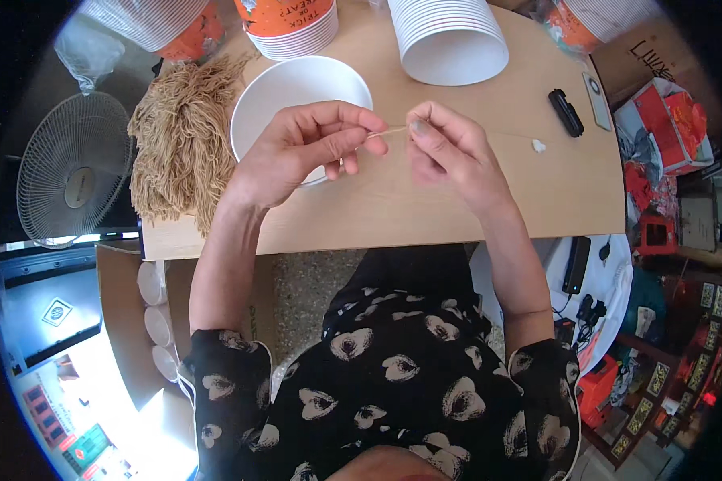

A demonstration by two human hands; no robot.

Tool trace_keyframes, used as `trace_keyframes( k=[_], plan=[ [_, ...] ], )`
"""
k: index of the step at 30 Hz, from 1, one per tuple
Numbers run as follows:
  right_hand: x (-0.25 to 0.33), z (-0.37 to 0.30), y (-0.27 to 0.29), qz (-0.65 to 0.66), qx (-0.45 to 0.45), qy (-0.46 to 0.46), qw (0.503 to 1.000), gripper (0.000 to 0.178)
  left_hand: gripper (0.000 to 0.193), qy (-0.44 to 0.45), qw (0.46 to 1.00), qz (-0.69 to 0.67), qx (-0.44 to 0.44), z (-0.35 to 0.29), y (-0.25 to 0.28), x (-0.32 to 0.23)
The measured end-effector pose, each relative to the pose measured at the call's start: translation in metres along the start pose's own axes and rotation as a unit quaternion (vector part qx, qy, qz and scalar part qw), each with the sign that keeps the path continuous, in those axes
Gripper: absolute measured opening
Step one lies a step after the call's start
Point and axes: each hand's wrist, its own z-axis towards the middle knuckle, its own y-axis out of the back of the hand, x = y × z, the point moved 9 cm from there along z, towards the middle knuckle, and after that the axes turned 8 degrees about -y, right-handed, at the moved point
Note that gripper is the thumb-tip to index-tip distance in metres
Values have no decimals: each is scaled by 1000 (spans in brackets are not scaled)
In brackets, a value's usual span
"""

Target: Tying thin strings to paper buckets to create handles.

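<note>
Two hands, bare, raised over a pale wood table point(361, 220). One thin strand point(390, 131), straw-coloured, stretched between them, just right of the tub.

Left hand point(301, 152): thumb and forefinger closed in a narrow pinch on the strand; remaining fingers loosely curled. Right hand point(453, 148): thumb laid against the forefinger, gripping the strand's other side; remaining fingers folded under. A faint line seems to run from the right hand toward a white scrap point(538, 146); whether the two join, cannot tell.

Handling, as judged: the strand is fine, so fingertip pinches suit it better than a full grip. Light, even tension should serve; a hard pull could snap it or slide it out. The short gap between the pinches helps control. Best worked above bare wood, away from the tub's rim and the yarn, where a loose end could snag or be lost from sight.

Nearby: one bundle of tan yarn point(180, 132), heaped at left; one white tub point(265, 96), partly behind the left hand; one stack of white tubs point(449, 36), lying tilted beyond; one black case point(565, 112), at right.
</note>
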Motion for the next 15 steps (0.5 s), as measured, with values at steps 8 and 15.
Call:
trace_keyframes(
  k=[8,15],
  plan=[
    [30,-3,9,-78,-140,64,985,15,26,8,999,31,-11,0,3,4],
    [13,10,9,7,-152,0,988,14,20,-32,999,16,-29,-3,10,1]
  ],
)
